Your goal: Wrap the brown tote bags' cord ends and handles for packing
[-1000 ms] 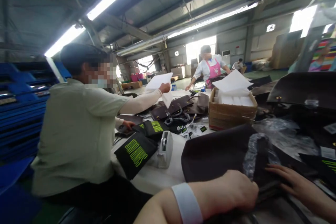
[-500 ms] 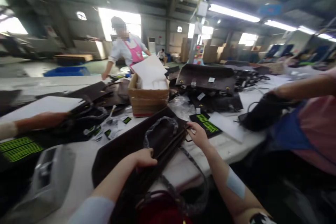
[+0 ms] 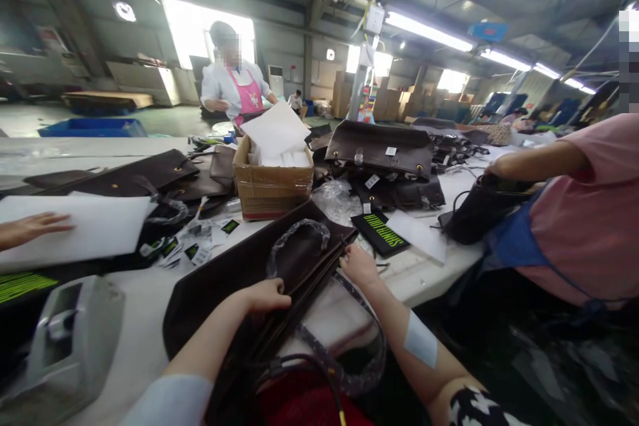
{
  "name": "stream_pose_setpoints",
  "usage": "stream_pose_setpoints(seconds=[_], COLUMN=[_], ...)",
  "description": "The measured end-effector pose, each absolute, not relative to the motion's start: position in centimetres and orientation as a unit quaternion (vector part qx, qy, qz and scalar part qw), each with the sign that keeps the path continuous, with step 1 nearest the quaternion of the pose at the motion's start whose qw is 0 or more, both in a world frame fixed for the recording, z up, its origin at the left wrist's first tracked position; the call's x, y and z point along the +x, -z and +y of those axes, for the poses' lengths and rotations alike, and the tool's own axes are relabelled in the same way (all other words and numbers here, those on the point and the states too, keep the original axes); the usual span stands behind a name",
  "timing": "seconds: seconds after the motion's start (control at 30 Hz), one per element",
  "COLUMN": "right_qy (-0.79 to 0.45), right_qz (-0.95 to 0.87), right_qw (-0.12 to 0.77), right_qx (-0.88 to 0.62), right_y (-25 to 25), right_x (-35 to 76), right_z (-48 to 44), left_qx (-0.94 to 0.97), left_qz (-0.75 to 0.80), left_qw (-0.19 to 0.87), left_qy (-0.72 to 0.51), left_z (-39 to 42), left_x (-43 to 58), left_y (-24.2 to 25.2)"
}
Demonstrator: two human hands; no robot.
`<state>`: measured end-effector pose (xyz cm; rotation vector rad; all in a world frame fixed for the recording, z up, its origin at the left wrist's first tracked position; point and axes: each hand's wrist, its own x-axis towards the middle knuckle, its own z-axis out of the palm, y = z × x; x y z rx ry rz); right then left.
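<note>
A dark brown handbag [image 3: 234,246] lies tilted on the white table [image 3: 144,306] in front of me, its handles wrapped in clear plastic. My left hand [image 3: 264,296] is closed on the bag's near top edge, beside the upper handle. At the bag's right corner my right hand [image 3: 358,265] pinches the edge by the opening. The second wrapped handle [image 3: 372,339] hangs in a loop below my right hand. Right of the bag lies a black card with green lettering [image 3: 382,234], next to a white sheet [image 3: 418,236].
An open cardboard box [image 3: 272,190] with white sheets stands behind the bag. More brown bags [image 3: 382,146] lie around it. A grey tape dispenser [image 3: 74,333] sits left. Co-workers stand across and at right; another hand rests on white sheets [image 3: 114,219] at left.
Both my hands still hold the bag; my right hand has shifted slightly down along its corner. The hand at left now lies on the white sheets. The co-worker across has raised an arm off the table.
</note>
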<state>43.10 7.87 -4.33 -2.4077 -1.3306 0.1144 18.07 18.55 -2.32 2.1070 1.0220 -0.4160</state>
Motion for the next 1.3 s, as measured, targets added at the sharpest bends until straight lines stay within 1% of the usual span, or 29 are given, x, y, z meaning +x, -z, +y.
stream_pose_setpoints(seconds=[0.07,0.17,0.27,0.43,0.57,0.67,0.87,0.97,1.07,1.17,1.3], right_qy=[-0.053,-0.050,-0.042,-0.026,-0.041,-0.034,-0.050,-0.035,-0.016,-0.027,-0.062], right_qz=[-0.450,-0.438,-0.444,-0.436,-0.432,-0.441,-0.531,-0.561,-0.506,-0.442,-0.431], right_qw=[0.129,0.093,0.088,0.123,0.101,0.083,0.053,0.070,0.101,0.118,0.129], right_qx=[-0.882,-0.893,-0.891,-0.891,-0.895,-0.893,-0.844,-0.824,-0.856,-0.889,-0.891], right_y=[4.0,3.8,4.0,4.5,3.9,3.0,2.6,3.1,3.7,4.3,5.0], right_x=[42.6,42.2,42.0,42.4,43.1,43.0,39.7,38.5,39.2,40.9,42.5], right_z=[8.5,9.1,8.9,8.5,9.2,9.6,9.1,8.6,8.2,8.0,8.1], left_qx=[0.810,0.789,0.772,0.757,0.750,0.747,0.734,0.733,0.737,0.743,0.747], left_qz=[0.410,0.418,0.422,0.414,0.408,0.408,0.416,0.420,0.420,0.417,0.414], left_qw=[0.379,0.404,0.436,0.470,0.479,0.486,0.500,0.499,0.493,0.485,0.479], left_qy=[0.180,0.198,0.191,0.183,0.205,0.199,0.192,0.193,0.194,0.196,0.202], left_z=[18.3,18.3,18.8,19.5,19.4,19.2,19.2,19.1,19.1,19.0,18.9], left_x=[18.3,18.3,18.0,17.2,17.1,17.1,17.2,17.3,17.3,17.3,17.4], left_y=[2.4,2.5,2.5,2.3,2.2,2.2,2.6,2.7,2.6,2.5,2.3])
